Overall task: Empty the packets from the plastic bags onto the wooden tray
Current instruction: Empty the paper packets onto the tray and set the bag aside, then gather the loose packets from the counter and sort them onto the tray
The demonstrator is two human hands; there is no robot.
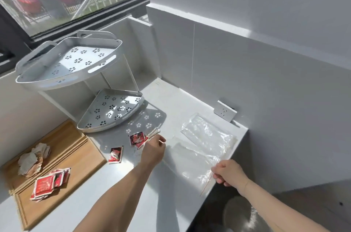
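Observation:
A wooden tray [83,157] lies at the left on the white counter. On it are a pile of red packets [50,184] and a pile of pale crumpled packets [34,159]. One red packet [115,155] lies loose on the counter. My left hand [152,151] reaches over the counter, its fingers on a few red packets [138,139]. Two clear plastic bags lie flat at the right: the far bag [207,133] and the near bag [191,163]. My right hand [228,173] pinches the near bag's edge at the counter's right rim.
A white two-tier corner rack [76,64] stands behind the tray, its lower shelf [112,110] close to the loose packets. A wall socket [225,111] sits on the right wall. The counter ends at its right edge [228,167], with floor below.

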